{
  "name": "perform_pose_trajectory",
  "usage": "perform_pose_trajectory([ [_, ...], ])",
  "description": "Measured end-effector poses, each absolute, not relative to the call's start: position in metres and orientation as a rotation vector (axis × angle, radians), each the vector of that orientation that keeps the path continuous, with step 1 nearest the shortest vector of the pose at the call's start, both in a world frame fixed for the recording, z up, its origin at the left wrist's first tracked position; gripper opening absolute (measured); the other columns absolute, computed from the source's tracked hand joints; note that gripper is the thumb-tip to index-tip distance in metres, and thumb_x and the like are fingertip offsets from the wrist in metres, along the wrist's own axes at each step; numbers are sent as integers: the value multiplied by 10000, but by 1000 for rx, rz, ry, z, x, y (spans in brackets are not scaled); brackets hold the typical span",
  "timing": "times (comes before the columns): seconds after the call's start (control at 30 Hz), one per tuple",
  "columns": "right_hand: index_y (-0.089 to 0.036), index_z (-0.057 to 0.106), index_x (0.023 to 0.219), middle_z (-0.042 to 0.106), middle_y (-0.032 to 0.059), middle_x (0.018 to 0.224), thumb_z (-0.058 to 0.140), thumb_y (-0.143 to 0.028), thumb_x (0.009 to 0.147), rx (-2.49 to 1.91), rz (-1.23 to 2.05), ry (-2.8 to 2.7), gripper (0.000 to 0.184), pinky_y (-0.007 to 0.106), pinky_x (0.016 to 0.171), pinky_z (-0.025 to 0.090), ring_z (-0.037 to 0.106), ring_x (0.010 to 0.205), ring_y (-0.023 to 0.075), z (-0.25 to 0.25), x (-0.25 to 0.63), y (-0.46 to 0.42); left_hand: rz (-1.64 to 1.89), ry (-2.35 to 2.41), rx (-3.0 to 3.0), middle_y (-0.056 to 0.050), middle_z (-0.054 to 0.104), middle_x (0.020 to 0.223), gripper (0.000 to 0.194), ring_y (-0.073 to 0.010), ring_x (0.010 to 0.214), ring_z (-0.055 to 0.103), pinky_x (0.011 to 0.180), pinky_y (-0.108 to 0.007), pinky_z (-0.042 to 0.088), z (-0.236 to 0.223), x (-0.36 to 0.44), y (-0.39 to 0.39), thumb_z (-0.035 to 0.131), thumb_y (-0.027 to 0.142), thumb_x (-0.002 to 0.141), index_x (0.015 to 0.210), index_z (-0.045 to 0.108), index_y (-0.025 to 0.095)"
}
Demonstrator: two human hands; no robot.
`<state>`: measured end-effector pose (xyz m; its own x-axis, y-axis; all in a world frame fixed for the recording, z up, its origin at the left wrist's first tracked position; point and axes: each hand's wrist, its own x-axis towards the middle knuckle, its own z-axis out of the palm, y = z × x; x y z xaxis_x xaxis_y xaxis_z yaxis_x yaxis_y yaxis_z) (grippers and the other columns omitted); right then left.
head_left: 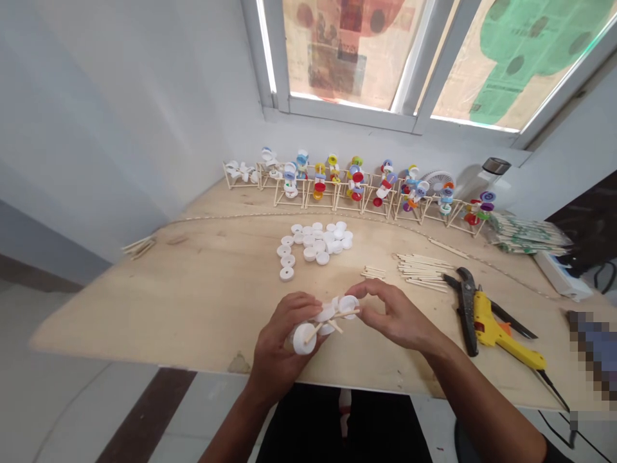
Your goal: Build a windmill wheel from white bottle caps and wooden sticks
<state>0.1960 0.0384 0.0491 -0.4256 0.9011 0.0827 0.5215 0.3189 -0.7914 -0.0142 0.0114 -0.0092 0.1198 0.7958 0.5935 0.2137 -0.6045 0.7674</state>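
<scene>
Over the table's front edge, my left hand is closed around a wheel of white bottle caps joined with thin wooden sticks. My right hand pinches a white cap at the wheel's right side between thumb and fingers. Several sticks cross at the wheel's middle, facing me. Beyond my hands lies a group of loose white bottle caps, several with a hole in the middle. Short wooden sticks lie just past my right hand, with a pile of longer sticks to their right.
A yellow glue gun and a black-handled cutter lie at the right, with a cord off the edge. Stick frames holding coloured cap wheels line the wall. A bottle, small fan and power strip stand right.
</scene>
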Motion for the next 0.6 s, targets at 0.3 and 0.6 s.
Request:
perform_pose_trajectory([
  [0.3, -224, 614, 891, 684, 14, 947, 574, -226, 816, -1254, 898, -2115, 84, 355, 859, 430, 598, 911, 181, 52, 194, 27, 1524, 924, 2043, -68, 663, 1010, 356, -256, 1044, 570, 889, -461, 480, 0, -16, 5, 678, 82, 723, 1036, 612, 238],
  [0.6, -215, 592, 826, 667, 9, 866, 524, -276, 862, -1255, 876, -2114, 98, 329, 806, 417, 587, 837, 165, 50, 192, 24, 1491, 896, 2071, -84, 661, 1001, 311, -260, 1038, 568, 881, -474, 480, 1, -15, 2, 671, 92, 739, 1013, 609, 226],
])
